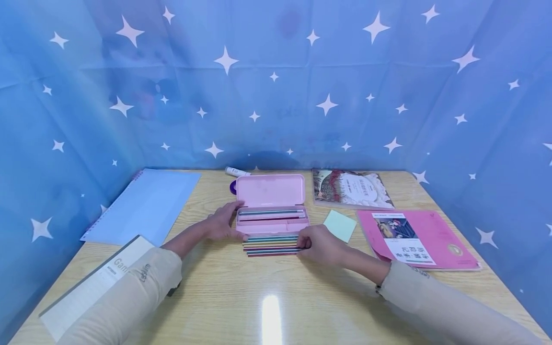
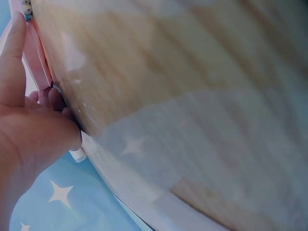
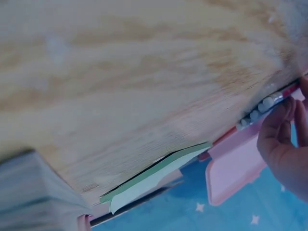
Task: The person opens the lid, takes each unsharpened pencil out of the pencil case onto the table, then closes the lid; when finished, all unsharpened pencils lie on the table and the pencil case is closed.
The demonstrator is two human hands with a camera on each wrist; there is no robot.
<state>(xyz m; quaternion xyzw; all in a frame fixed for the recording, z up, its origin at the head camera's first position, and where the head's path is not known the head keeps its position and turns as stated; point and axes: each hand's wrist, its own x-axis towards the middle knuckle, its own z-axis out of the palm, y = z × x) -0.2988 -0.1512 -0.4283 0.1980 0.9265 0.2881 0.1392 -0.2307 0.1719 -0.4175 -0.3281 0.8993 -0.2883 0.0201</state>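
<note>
An open pink pencil case point(image 1: 270, 190) stands near the middle of the table, its lid tipped back and a few pencils inside. In front of it lies a row of several coloured pencils point(image 1: 271, 245), side by side. My left hand point(image 1: 223, 223) rests along the case's left end, its thumb stretched out to the pencils' left ends; the left wrist view shows the other fingers behind the case. At the right ends of the row, my right hand point(image 1: 323, 245) pinches a pencil with curled fingers. Pale pencil ends point(image 3: 267, 103) show beside those fingers in the right wrist view.
A green sticky note point(image 1: 340, 225), a pink book point(image 1: 424, 239) and an illustrated book point(image 1: 353, 188) lie to the right. Left are a spiral pad point(image 1: 148, 201) and a white notebook point(image 1: 103, 280) under the left sleeve. A glue stick point(image 1: 237, 171) and purple tape roll point(image 1: 233, 187) sit behind.
</note>
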